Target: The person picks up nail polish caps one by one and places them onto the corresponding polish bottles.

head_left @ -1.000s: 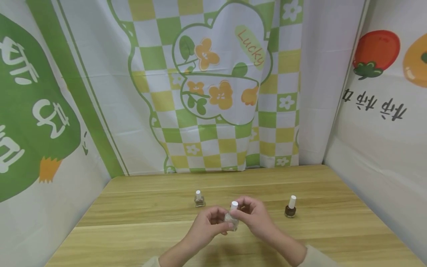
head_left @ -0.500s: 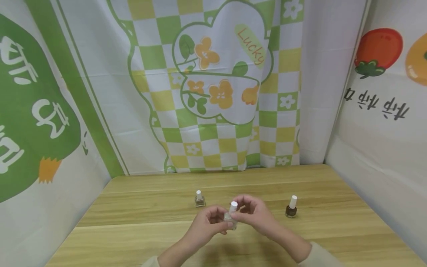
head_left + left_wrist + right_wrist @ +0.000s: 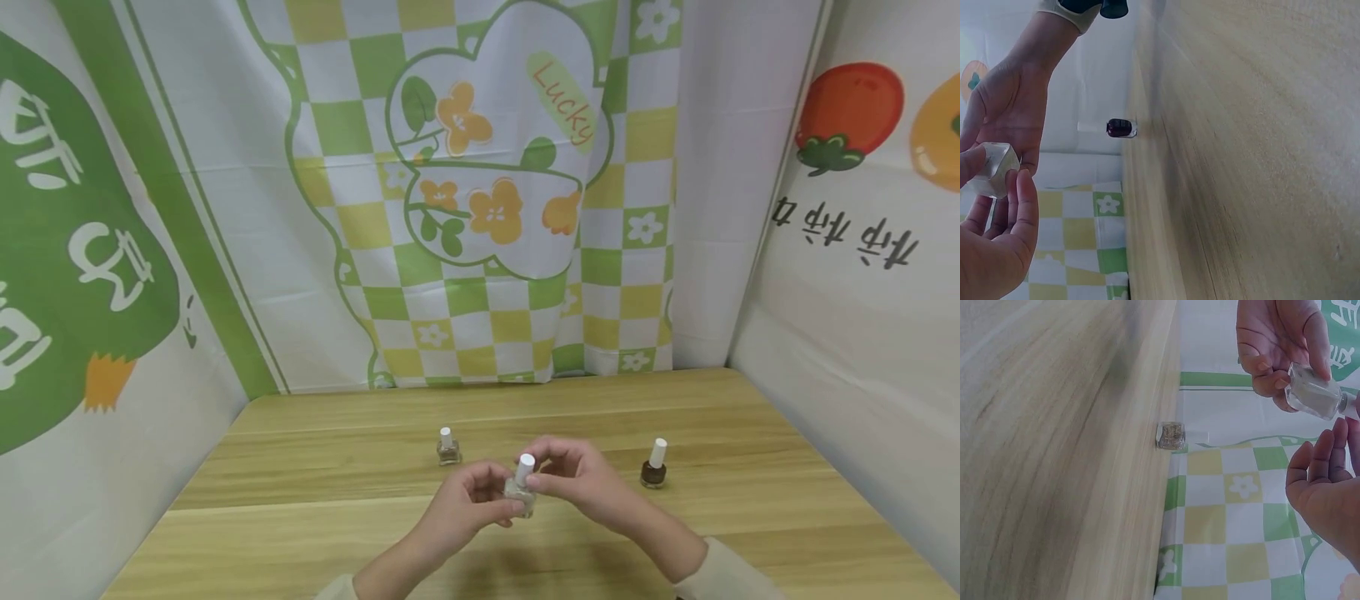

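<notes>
In the head view my left hand [image 3: 459, 507] grips the glass body of a nail polish bottle [image 3: 520, 498] between thumb and fingers. My right hand [image 3: 583, 485] pinches its white cap [image 3: 525, 472] from the right side. The bottle is held above the table, nearly upright with the cap up. Pale, whitish polish shows through the glass in the right wrist view, where the bottle [image 3: 1314, 392] has its cap partly hidden by the right fingers. From the left wrist view, the bottle's clear base [image 3: 999, 164] faces the camera.
A second nail polish bottle [image 3: 448, 454] with glittery contents stands behind the hands, to the left. Farther right on the wooden table [image 3: 315, 533] stands a dark-coloured one [image 3: 653, 475]. A checked cloth [image 3: 480, 333] hangs along the table's back edge.
My right thumb and fingers have shifted slightly on the cap. The left hand's hold on the bottle stays about the same.
</notes>
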A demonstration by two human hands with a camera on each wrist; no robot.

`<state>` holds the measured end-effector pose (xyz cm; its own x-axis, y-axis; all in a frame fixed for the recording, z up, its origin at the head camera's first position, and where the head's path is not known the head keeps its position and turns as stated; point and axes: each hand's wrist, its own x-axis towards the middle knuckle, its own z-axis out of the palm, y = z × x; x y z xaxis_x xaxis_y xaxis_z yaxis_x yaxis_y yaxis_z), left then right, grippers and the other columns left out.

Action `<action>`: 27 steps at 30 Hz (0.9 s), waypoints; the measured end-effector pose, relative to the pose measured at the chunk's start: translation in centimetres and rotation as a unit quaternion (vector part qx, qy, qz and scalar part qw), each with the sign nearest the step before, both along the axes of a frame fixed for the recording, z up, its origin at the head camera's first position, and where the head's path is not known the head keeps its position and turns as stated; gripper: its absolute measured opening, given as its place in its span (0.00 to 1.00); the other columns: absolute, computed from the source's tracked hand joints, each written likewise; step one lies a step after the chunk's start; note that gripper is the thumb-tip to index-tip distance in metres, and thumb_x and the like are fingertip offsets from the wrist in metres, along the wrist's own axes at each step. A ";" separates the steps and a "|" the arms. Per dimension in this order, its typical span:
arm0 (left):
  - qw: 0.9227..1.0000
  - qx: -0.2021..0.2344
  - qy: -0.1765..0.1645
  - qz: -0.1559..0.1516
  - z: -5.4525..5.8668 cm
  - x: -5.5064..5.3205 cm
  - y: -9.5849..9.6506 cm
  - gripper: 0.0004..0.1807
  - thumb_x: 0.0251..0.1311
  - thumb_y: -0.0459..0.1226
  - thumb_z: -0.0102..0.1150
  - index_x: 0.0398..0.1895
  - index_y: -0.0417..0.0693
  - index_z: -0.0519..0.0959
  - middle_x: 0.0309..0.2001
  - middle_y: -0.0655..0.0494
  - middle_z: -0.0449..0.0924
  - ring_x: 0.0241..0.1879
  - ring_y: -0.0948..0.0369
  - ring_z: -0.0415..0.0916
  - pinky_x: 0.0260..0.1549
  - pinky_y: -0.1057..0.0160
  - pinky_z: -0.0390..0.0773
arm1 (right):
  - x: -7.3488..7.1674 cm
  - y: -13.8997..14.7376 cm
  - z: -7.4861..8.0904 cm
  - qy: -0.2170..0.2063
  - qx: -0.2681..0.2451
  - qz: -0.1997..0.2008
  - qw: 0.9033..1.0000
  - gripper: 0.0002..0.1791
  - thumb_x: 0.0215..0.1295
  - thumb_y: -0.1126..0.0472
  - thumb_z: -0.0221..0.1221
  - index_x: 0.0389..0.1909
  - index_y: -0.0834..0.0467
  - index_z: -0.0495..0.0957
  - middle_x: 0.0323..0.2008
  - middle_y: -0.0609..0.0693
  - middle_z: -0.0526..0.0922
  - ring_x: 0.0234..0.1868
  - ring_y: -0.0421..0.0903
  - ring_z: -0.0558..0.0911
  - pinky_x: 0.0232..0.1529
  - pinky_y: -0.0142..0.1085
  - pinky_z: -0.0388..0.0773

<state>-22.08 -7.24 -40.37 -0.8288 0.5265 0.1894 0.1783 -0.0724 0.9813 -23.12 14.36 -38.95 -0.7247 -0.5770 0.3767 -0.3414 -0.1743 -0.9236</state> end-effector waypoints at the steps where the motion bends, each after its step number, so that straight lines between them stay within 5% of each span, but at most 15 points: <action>1: 1.000 0.002 -0.002 -0.001 0.0 0.0 0.0 0.16 0.58 0.30 0.65 0.45 0.27 0.75 0.39 0.50 0.82 0.34 0.62 0.78 0.35 0.67 0.81 | 0.0 0.0 0.0 -0.005 0.001 -0.001 1.000 0.12 0.67 0.70 0.57 0.46 0.74 0.73 0.46 0.59 0.78 0.41 0.46 0.79 0.41 0.38 0.81; 27: 0.999 -0.018 0.001 0.047 -0.2 0.1 0.0 0.16 0.58 0.31 0.65 0.46 0.31 0.76 0.38 0.51 0.80 0.34 0.61 0.76 0.34 0.68 0.80 | 1.2 -1.9 0.3 -0.069 0.056 -0.176 0.980 0.14 0.60 0.62 0.66 0.41 0.68 0.77 0.28 0.47 0.76 0.31 0.41 0.72 0.31 0.29 0.73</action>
